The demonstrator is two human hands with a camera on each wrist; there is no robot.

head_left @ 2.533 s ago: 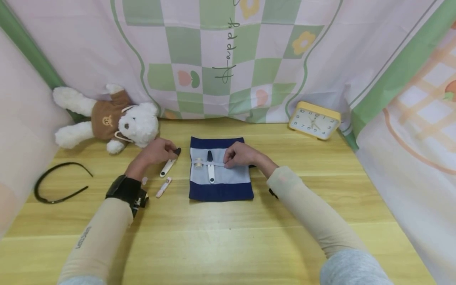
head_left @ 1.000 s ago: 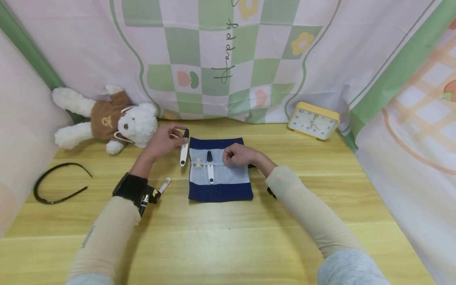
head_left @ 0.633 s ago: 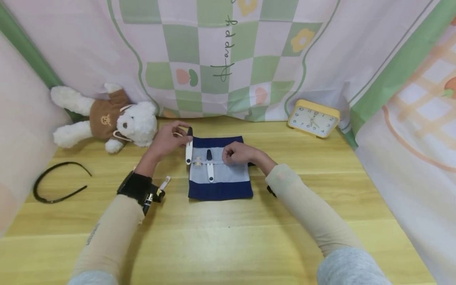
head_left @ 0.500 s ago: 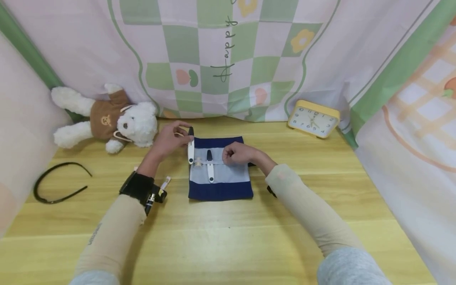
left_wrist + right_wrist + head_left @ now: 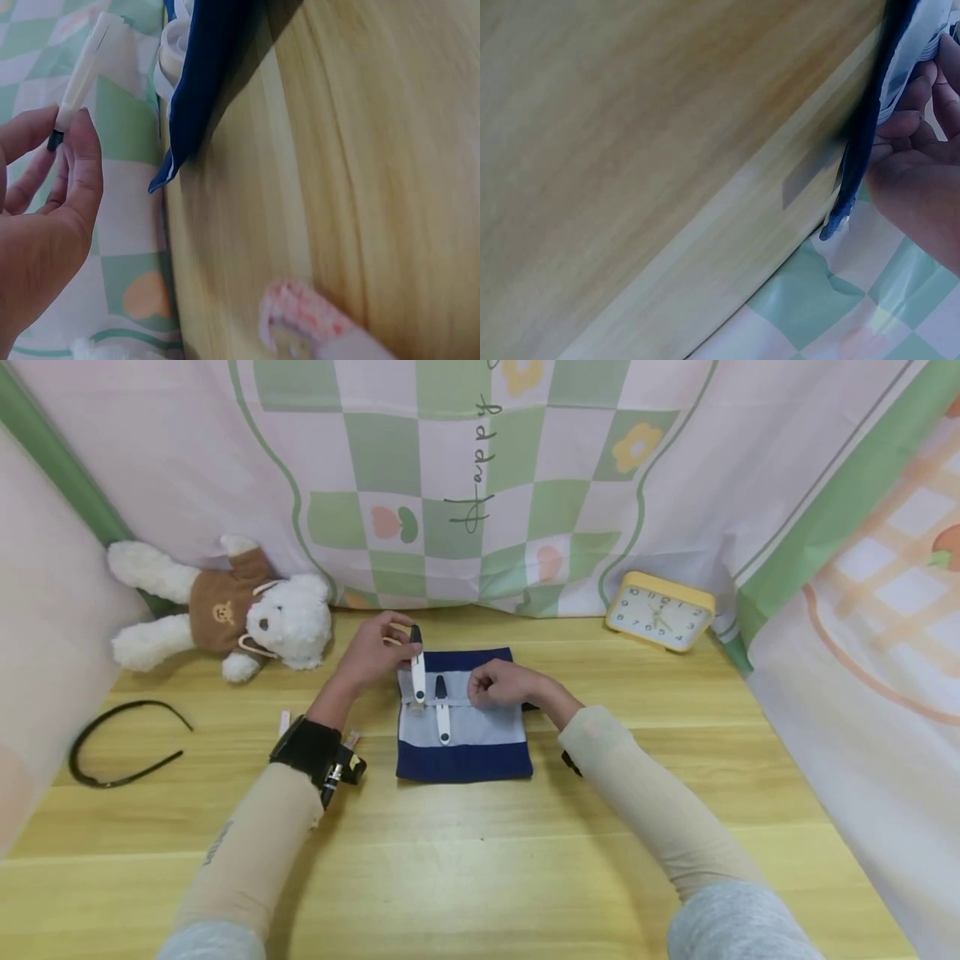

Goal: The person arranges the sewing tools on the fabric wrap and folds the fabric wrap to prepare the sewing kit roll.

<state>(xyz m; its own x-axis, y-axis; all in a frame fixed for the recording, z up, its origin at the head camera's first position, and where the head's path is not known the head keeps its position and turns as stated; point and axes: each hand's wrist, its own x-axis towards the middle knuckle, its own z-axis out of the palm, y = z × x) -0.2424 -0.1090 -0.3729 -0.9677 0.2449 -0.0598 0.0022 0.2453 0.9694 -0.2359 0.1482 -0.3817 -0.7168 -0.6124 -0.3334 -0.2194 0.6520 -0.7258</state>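
Observation:
Between thumb and fingers, my left hand (image 5: 372,649) pinches a slim white tool with a black end (image 5: 417,672). It is held upright over the left part of a navy and grey cloth organizer (image 5: 465,762). A second tool of the same look (image 5: 444,723) is tucked under the organizer's pale elastic band (image 5: 459,702). Beside it a small spool (image 5: 415,707) is partly hidden behind the held tool. My right hand (image 5: 504,683) pinches the band to the right of the tucked tool; in the right wrist view its fingers (image 5: 911,97) curl at the cloth.
A small pink and white object (image 5: 304,319) lies on the table by my left wrist, blurred. Farther left are a black headband (image 5: 93,779) and a plush bear (image 5: 225,610). A yellow clock (image 5: 660,612) stands at the back right, before a checked curtain (image 5: 457,510).
My left hand has picked the white tool up from the table and carried it right, over the organizer's left part. The right hand stays at the band.

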